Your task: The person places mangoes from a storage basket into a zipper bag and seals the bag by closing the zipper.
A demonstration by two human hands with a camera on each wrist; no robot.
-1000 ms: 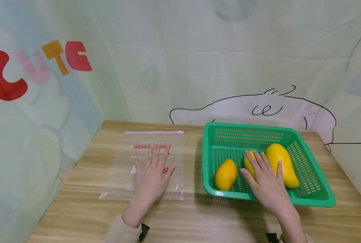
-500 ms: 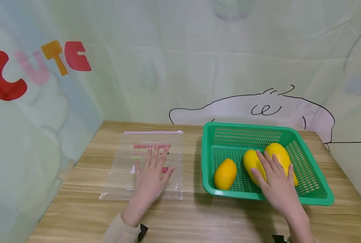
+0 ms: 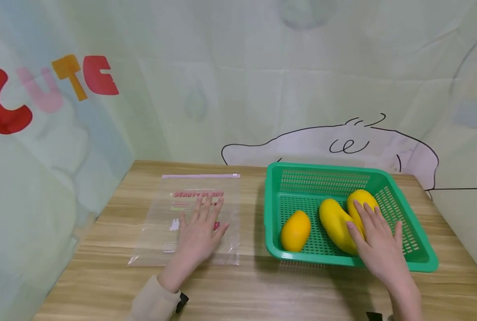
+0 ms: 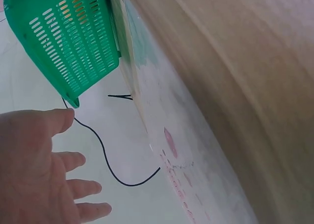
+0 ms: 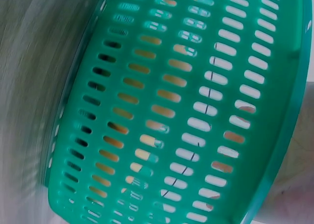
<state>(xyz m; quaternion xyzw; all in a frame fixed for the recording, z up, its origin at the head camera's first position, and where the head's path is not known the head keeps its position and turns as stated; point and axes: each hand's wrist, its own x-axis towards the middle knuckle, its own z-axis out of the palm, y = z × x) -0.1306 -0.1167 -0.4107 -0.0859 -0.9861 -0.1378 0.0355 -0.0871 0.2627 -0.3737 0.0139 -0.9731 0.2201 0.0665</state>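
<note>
A clear zip bag (image 3: 152, 229) with printed lettering and a slider strip along its far edge lies flat on the table. My left hand (image 3: 198, 236) is over its middle with straight, spread fingers; in the left wrist view a gap shows between this hand (image 4: 37, 170) and the bag. On the right, a green basket (image 3: 318, 258) holds a small mango (image 3: 295, 232), a long curved mango (image 3: 335, 223) and another mango (image 3: 360, 201). My right hand (image 3: 382, 252) reaches over the near rim above the rightmost mango, partly hiding it, fingers extended. Whether it touches the fruit I cannot tell.
The wooden table (image 3: 278, 290) meets a printed cloth backdrop (image 3: 254, 102) at its back and left edges. Between bag and basket runs a strip of tabletop. The basket's slotted wall (image 5: 171, 106) fills most of the right wrist view.
My right hand has shifted to the right, from over the middle mango to over the rightmost one, uncovering the curved mango. The left hand stays over the bag.
</note>
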